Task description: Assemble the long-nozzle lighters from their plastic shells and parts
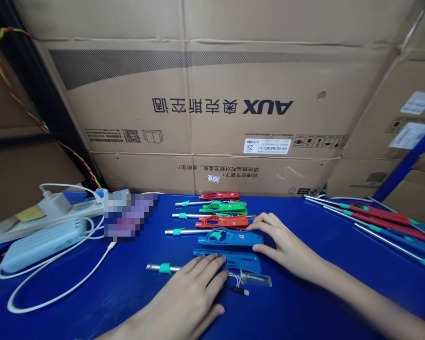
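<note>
Barbecue-lighter parts lie in rows on the blue tabletop. My left hand [194,293] rests palm down, fingers stretched out over the left part of a near blue handle half [242,262]. Under it runs a metal lighter tube [172,268] with a teal collar, partly hidden. By its fingertips are a clear fuel tank [257,278] and a small black igniter [240,291] with thin wires. My right hand [281,241] has thumb and fingers closed around the right end of another blue handle half [230,237], which sits beside a second metal tube [184,232].
Behind lie a red handle half [221,221], a green one [225,208] and another red one [219,195]. Several long lighters [386,219] lie at right. On the left are a power bank [44,243], a power strip [81,208] and white cables. A cardboard box [212,174] stands behind.
</note>
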`<state>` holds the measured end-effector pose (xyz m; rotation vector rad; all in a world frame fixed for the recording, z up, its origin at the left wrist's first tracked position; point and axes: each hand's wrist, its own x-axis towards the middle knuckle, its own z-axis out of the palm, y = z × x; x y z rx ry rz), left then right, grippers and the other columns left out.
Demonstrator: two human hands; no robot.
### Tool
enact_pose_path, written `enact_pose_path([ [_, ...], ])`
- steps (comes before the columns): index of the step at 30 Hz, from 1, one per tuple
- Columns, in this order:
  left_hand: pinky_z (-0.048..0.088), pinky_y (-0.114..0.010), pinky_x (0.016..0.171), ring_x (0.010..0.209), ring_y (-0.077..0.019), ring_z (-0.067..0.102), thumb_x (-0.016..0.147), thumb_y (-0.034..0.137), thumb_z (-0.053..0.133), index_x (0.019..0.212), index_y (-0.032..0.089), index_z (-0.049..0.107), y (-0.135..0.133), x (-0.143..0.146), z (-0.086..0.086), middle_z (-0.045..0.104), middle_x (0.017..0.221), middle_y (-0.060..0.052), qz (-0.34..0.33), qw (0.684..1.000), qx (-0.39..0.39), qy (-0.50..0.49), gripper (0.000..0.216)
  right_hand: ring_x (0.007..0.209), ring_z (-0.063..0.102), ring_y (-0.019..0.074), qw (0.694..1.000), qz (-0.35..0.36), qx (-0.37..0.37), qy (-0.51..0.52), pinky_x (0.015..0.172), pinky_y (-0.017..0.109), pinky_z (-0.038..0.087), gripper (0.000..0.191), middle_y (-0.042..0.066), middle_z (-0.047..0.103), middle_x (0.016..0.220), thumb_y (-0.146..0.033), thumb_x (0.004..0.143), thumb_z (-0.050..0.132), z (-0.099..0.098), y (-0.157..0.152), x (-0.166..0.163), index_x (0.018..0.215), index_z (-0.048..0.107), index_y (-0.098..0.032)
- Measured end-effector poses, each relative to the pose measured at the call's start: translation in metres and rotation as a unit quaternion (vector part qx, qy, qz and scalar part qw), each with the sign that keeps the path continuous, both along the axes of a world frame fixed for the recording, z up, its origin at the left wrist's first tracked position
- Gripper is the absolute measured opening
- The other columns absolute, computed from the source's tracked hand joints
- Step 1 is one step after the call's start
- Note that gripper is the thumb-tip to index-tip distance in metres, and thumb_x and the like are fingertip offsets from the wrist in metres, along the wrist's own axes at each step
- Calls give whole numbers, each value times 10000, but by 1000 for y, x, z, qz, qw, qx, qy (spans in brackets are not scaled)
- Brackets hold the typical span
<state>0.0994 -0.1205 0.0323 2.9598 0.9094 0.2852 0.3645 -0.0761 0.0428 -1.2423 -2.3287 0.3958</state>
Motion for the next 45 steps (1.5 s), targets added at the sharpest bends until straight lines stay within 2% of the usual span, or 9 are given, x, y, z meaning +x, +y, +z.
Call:
enact_pose_path([
  [8, 518, -401, 868, 1063, -287, 592, 887, 246, 559, 1175, 198, 575, -4, 3, -3, 599, 1238, -93, -16, 998, 44, 28, 292, 1109, 465, 254, 998, 15, -42, -39, 1076, 525, 219, 263, 40, 553, 1096, -269, 820, 667, -4, -6, -8, 1068, 582, -252],
  [19, 499, -348, 813, 946, -247, 594, 867, 265, 602, 1101, 225, 587, -12, 6, 6, 629, 1099, -62, -21, 999, 41, 21, 238, 1077, 475, 238, 996, 28, -60, -57, 1044, 471, 271, 339, 38, 567, 1083, -274, 776, 730, -2, -3, -6, 1094, 618, -237],
  [23, 478, -327, 829, 948, -225, 590, 876, 243, 599, 1073, 210, 588, -14, 6, 10, 622, 1088, -52, -11, 999, 44, 7, 200, 1101, 473, 240, 995, 37, -72, -63, 1064, 485, 214, 392, 43, 568, 1113, -368, 801, 703, 2, -3, -5, 1162, 611, -248],
  [26, 469, -335, 836, 955, -227, 582, 868, 241, 614, 1078, 207, 584, -12, 5, 9, 614, 1098, -48, -17, 999, 32, 13, 215, 1102, 482, 226, 994, 48, -73, -61, 1064, 481, 188, 303, 35, 578, 1111, -357, 853, 648, 7, -4, -5, 1135, 621, -249],
  [30, 460, -332, 834, 952, -225, 568, 882, 259, 593, 1087, 208, 584, -9, 4, 7, 600, 1104, -54, -25, 1000, 18, -6, 211, 898, 538, 168, 995, 71, -52, -55, 899, 345, 359, 74, -1, 603, 893, -262, 859, 644, 18, -11, -5, 875, 622, -193],
  [33, 459, -343, 815, 944, -231, 559, 896, 257, 565, 1102, 215, 586, -7, 3, 7, 591, 1093, -53, -31, 999, -11, -8, 211, 709, 519, 123, 985, 123, -80, -92, 702, 250, 387, 182, -45, 545, 714, -266, 813, 698, 26, -19, -7, 718, 567, -184],
  [36, 449, -357, 827, 961, -238, 546, 910, 298, 554, 1104, 229, 599, -6, 2, 10, 575, 1104, -56, -34, 999, -35, -11, 211, 651, 508, 115, 971, 162, -100, -143, 610, 226, 361, 225, -54, 527, 678, -311, 757, 754, 30, -27, -10, 708, 572, -186],
  [40, 431, -337, 862, 977, -225, 530, 919, 349, 550, 1133, 235, 602, -4, 2, 18, 568, 1111, -56, -57, 996, -46, -43, 248, 656, 534, 148, 963, 162, -68, -205, 583, 243, 344, 213, -26, 572, 689, -305, 720, 782, 29, -32, -12, 735, 607, -185],
  [45, 428, -321, 805, 904, -202, 521, 958, 209, 450, 1116, 206, 603, 7, 8, 23, 590, 1027, -53, -36, 996, -23, -74, 220, 678, 589, 184, 954, 167, -46, -244, 630, 273, 373, 209, 7, 635, 706, -330, 744, 762, 29, -35, -13, 710, 623, -177],
])
